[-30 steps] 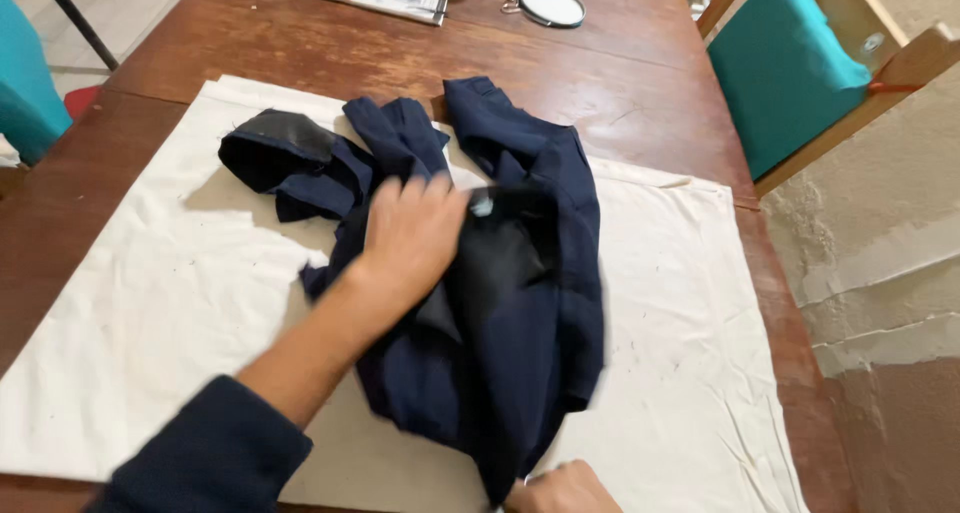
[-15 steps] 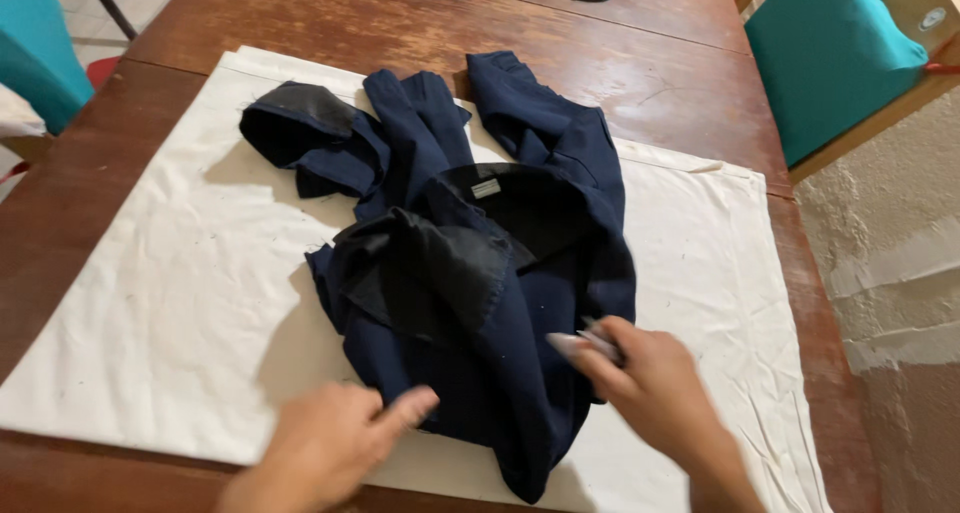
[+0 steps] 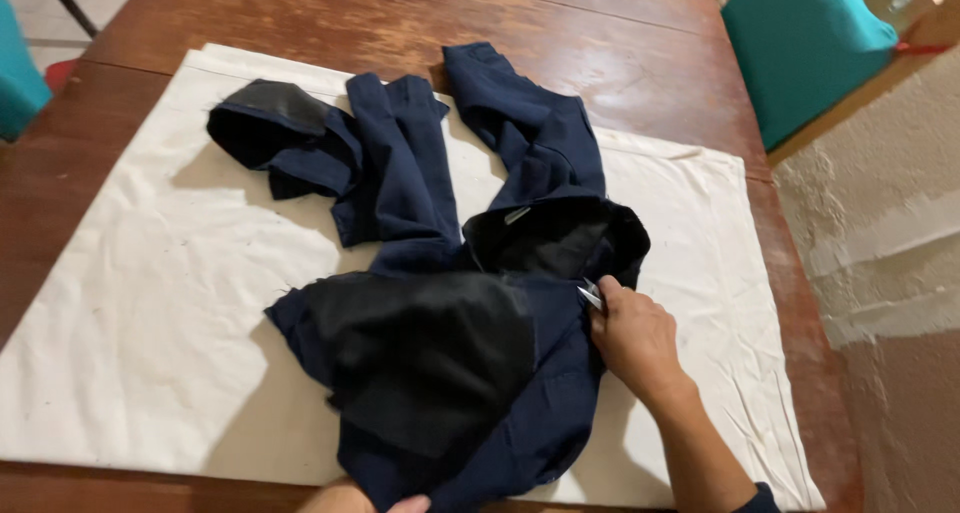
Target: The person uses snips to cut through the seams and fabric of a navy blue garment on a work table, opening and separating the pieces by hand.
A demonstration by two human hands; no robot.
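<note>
White cloth (image 3: 130, 303) bare leftward; right hand (image 3: 632, 338) pinches jacket (image 3: 470, 373) edge.

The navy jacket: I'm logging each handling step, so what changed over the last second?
The left hand came off the middle of the navy jacket and drew back to its near hem. The right hand moved up from the table's near edge to the right side by the collar, where its fingers pinch the fabric. A dark lining panel now lies folded over the front. The white cloth and wooden table stayed put.
</note>
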